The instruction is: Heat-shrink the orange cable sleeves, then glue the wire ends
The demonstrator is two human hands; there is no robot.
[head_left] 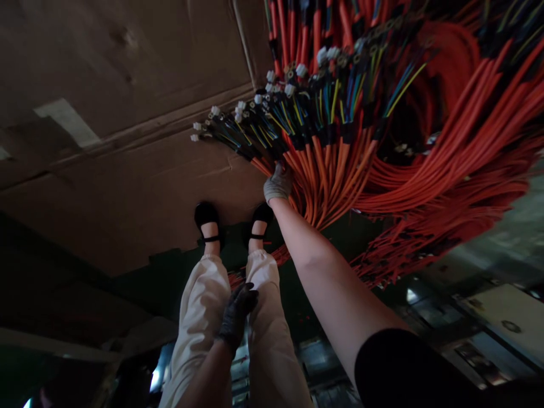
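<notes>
My right hand [278, 182], in a light grey glove, is closed on orange cables [325, 181] at the left edge of a fanned bundle. Some of its fingers are hidden behind the cables. Past the hand, the cable ends split into thin blue, yellow and black wires, with white connectors [241, 106] and ring terminals at their tips. Lower down, my left hand [240, 311], in a dark glove, hangs in front of my knees. Its fingers are loosely bent, with a gap at the thumb, and nothing shows in it.
Brown cardboard [140, 198] lies on the green floor [170, 269] under the cable ends, with my black shoes [207, 214] at its edge. Large coils of red-orange cable [442, 181] spread to the right. Shelving or equipment [488, 328] stands at lower right, dim and blurred.
</notes>
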